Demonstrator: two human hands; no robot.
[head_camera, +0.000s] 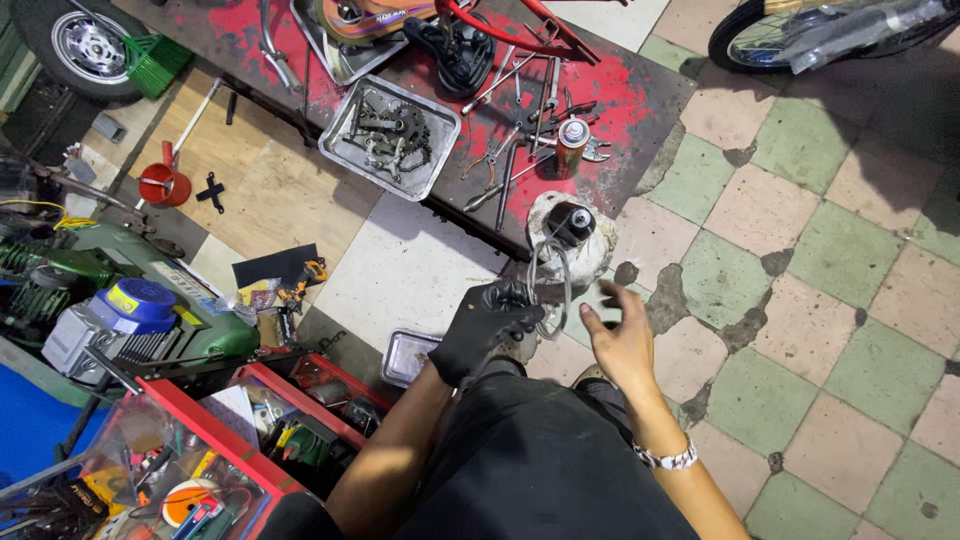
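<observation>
Gloved left hand grips a loop of clear tubing above the white container; bare right hand open, fingers spread, holding nothing; work looks midway, tubing not yet put down

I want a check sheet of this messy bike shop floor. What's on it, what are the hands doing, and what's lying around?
Surface: tiled floor, green and pale squares, cracked and chipped in places.
Job's things: thin looped cable, held over a pale round container.
Clutter: metal tray of chain and sprockets, pliers and wrenches, spray can, all on a red worn board; red funnel; red toolbox.
Hands: left hand in a black glove, gripping the cable; right hand bare, fingers spread, blurred.
Cables: yellow wire at the left edge.
Surroundings: green engine machine, wheel, bike tyre.
</observation>
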